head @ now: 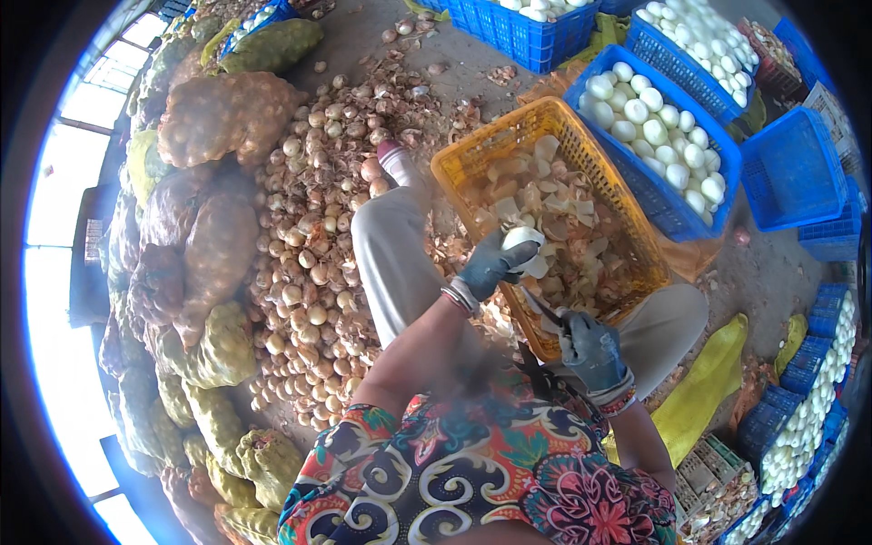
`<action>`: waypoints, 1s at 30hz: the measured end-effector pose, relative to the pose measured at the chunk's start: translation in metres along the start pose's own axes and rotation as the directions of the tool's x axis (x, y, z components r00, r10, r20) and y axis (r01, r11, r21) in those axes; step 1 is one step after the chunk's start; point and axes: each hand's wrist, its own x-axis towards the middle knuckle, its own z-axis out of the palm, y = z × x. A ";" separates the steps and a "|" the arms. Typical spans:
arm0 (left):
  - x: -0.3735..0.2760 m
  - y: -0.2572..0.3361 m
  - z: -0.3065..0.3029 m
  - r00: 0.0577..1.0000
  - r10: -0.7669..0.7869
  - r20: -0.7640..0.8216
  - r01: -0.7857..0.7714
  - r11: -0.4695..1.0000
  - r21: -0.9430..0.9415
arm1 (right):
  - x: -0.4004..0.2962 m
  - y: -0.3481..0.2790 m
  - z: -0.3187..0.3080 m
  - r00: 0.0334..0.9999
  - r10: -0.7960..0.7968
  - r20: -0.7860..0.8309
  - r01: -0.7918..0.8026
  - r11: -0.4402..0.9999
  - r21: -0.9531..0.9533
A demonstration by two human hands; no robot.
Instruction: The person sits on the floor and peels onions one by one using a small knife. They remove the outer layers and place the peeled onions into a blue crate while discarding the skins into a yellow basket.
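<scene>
My left hand (492, 266), in a dark-coated work glove, grips a partly peeled white onion (523, 240) over a yellow plastic crate (446, 170). A pale flap of skin hangs below the onion. My right hand (591, 346), gloved alike, is closed around a knife (540, 308) just below and to the right, at the crate's near edge. The blade points up and left toward the onion, apart from it; its handle is mostly hidden by my fingers. Loose onion skins (572, 211) lie inside the crate.
Unpeeled onions (317, 313) and skins cover the floor at left, beside full mesh sacks (225, 116). A blue crate of peeled onions (647, 129) stands beyond the yellow one. An empty blue crate (793, 170) and a yellow sack (708, 388) are at right.
</scene>
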 end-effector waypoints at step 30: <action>-0.013 -0.004 0.001 0.972 0.167 0.167 -0.232 0.809 0.540 | 0.008 0.028 0.016 0.964 0.265 0.031 -0.265 0.937 0.227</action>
